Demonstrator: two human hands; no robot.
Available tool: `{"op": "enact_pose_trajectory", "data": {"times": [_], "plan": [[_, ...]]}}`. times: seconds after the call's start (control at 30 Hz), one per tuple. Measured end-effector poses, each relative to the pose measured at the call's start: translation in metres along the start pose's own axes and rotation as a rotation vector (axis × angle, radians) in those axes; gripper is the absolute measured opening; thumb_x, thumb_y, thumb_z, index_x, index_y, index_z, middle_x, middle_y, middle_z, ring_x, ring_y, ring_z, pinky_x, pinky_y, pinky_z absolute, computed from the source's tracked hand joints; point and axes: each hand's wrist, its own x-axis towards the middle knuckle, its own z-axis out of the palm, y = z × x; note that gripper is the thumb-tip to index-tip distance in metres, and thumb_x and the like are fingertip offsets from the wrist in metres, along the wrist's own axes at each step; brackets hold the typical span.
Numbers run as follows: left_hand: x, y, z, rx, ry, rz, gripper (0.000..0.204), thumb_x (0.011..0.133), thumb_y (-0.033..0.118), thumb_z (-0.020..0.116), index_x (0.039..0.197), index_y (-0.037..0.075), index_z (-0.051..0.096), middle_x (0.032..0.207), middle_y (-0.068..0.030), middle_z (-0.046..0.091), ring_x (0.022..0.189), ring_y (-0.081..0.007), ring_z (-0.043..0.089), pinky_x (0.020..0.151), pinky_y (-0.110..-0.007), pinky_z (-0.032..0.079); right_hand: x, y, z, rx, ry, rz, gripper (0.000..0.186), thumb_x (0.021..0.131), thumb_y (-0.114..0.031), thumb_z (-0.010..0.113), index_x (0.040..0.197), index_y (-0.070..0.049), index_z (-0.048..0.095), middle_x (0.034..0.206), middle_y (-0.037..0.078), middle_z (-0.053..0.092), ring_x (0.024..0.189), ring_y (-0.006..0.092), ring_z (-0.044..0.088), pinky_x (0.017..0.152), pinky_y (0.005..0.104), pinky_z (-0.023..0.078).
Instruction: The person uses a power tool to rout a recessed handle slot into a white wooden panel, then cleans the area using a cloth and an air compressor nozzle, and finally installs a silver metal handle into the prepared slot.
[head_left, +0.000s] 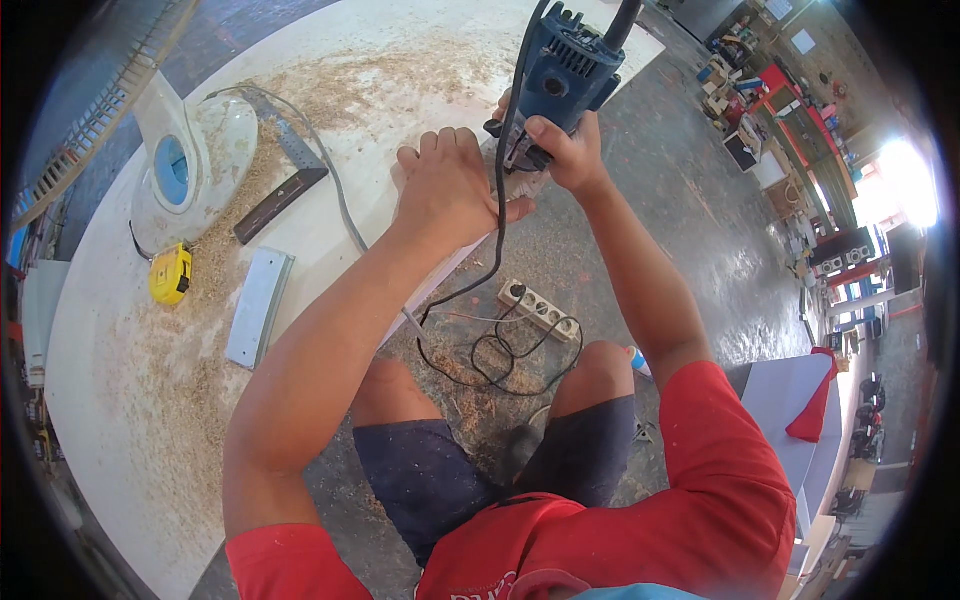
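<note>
A blue corded power tool that looks like a router stands upright at the right edge of a large white board. My right hand is closed around its lower part, the thumb lying near a black knob. Beside the tool's base, my left hand rests on the board near the edge. Its fingers are spread on the surface, and its thumb stretches toward the base. A black cord hangs down in front of the tool. The cutting end is hidden by the base and my hands.
Sawdust covers much of the board. On its left lie a yellow tape measure, a grey-white bar, a dark-handled try square and a white ring-shaped piece. A power strip with tangled cords sits on the floor by my knees.
</note>
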Motion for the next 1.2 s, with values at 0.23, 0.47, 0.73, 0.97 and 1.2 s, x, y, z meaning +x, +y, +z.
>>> {"op": "enact_pose_trajectory", "data": {"times": [0.23, 0.47, 0.73, 0.97, 1.2], "plan": [[0.001, -0.005, -0.005, -0.02, -0.032, -0.022, 0.083, 0.07, 0.066, 0.084, 0.112, -0.003, 0.066, 0.109, -0.0152, 0.065, 0.114, -0.0329, 0.058, 0.098, -0.046, 0.041, -0.001, 0.003, 0.004, -0.03, 0.007, -0.007, 0.053, 0.085, -0.035, 0.074, 0.118, 0.005, 0.066, 0.106, 0.015, 0.075, 0.098, 0.0243, 0.073, 0.09, 0.0392, 0.059], [0.005, -0.018, 0.001, -0.026, 0.019, 0.005, 0.078, 0.068, 0.06, 0.087, 0.109, -0.004, 0.066, 0.104, -0.0174, 0.067, 0.106, -0.0364, 0.062, 0.095, -0.048, 0.046, 0.006, 0.014, 0.006, -0.095, 0.026, -0.028, 0.049, 0.088, -0.03, 0.072, 0.119, 0.006, 0.065, 0.106, 0.015, 0.075, 0.099, 0.0248, 0.074, 0.091, 0.0389, 0.059], [0.006, -0.026, 0.002, -0.062, 0.093, 0.0, 0.078, 0.065, 0.057, 0.09, 0.103, -0.006, 0.064, 0.101, -0.0199, 0.066, 0.103, -0.0378, 0.062, 0.094, -0.045, 0.049, 0.013, 0.02, 0.012, -0.105, 0.024, -0.001, 0.048, 0.087, -0.029, 0.07, 0.119, 0.007, 0.066, 0.106, 0.015, 0.075, 0.098, 0.0245, 0.074, 0.091, 0.0383, 0.059], [0.006, -0.027, -0.002, -0.068, 0.063, -0.017, 0.08, 0.065, 0.055, 0.09, 0.105, -0.008, 0.062, 0.105, -0.021, 0.064, 0.108, -0.0373, 0.06, 0.096, -0.045, 0.049, 0.018, 0.021, 0.015, -0.067, 0.012, -0.008, 0.05, 0.086, -0.03, 0.07, 0.119, 0.008, 0.067, 0.107, 0.016, 0.075, 0.099, 0.0251, 0.074, 0.091, 0.039, 0.059], [0.008, -0.028, -0.001, -0.067, 0.073, -0.003, 0.079, 0.066, 0.056, 0.09, 0.105, -0.007, 0.061, 0.105, -0.0203, 0.064, 0.108, -0.0374, 0.06, 0.097, -0.046, 0.048, 0.018, 0.021, 0.013, -0.069, 0.014, 0.002, 0.051, 0.085, -0.031, 0.071, 0.119, 0.008, 0.067, 0.109, 0.016, 0.074, 0.099, 0.0259, 0.074, 0.092, 0.0401, 0.059]]}}
